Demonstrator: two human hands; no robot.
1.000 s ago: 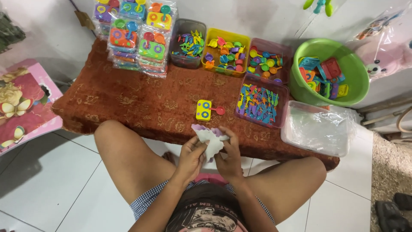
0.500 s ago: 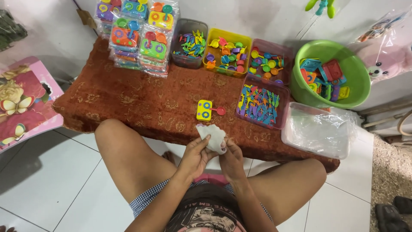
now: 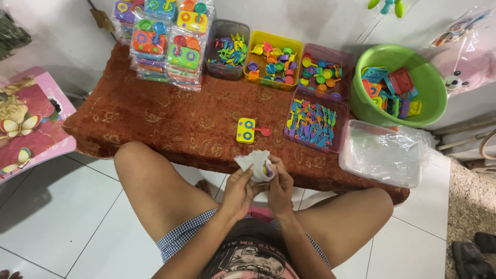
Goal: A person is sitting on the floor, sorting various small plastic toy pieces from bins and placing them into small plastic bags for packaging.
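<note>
Both my hands meet over my lap at the near edge of a low table draped in a rust-red cloth [image 3: 170,119]. My left hand [image 3: 238,190] and my right hand [image 3: 279,188] together grip a small clear plastic bag [image 3: 255,161] with small coloured toy pieces inside. Just beyond the bag, on the cloth, lies a yellow toy stove [image 3: 246,129] with blue rings and a small red toy pan [image 3: 264,131] beside it.
Stacked packed toy sets [image 3: 164,41] stand at the back left. Trays of small coloured toy pieces [image 3: 274,62] line the back, another tray [image 3: 315,124] sits nearer. A green basin [image 3: 398,85] of toys and a clear bin of plastic bags [image 3: 385,152] are right. A pink stool [image 3: 28,121] stands left.
My hands have turned and reworked the small bag between them, staying at the table's near edge. The items on the cloth have not moved.
</note>
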